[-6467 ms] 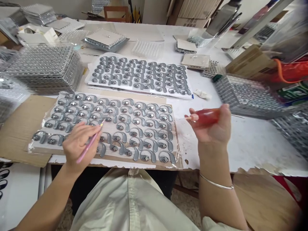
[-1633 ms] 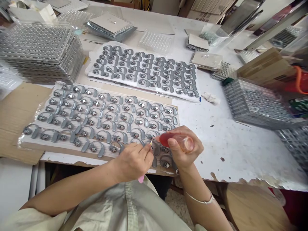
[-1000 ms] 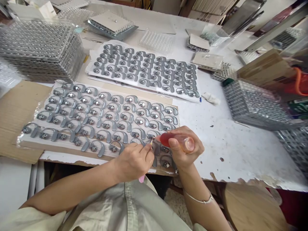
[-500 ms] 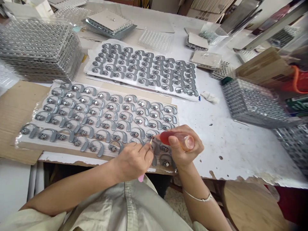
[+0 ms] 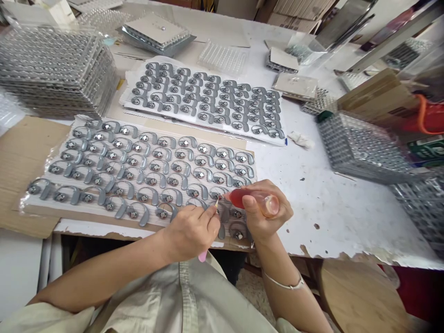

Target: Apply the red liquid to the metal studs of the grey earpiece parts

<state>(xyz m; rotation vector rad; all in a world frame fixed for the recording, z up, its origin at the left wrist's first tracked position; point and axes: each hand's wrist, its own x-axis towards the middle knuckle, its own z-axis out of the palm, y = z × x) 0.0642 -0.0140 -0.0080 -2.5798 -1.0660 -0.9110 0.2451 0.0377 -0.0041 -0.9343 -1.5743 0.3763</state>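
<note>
My left hand (image 5: 194,230) is closed around a slim tool with a pink end (image 5: 202,255), which sticks out below the fist. A pale, thin tip (image 5: 217,202) points up past my fingers. My right hand (image 5: 268,210) grips a clear squeeze bottle (image 5: 255,202) with a red front part, lying on its side. Its nozzle points left, close to the pale tip. Both tips meet near a grey hook-shaped piece (image 5: 218,193) with a shiny round part; whether they touch it I cannot tell. Rows of similar pieces lie on a white ribbed sheet (image 5: 157,155).
Behind lies a second sheet (image 5: 126,99) bearing similar grey pieces. Stacked clear trays (image 5: 52,69) stand at the left, with more trays (image 5: 364,143) at the right. A cardboard piece (image 5: 31,166) lies under the near sheet's left end. A wooden stool (image 5: 357,296) stands below the table edge.
</note>
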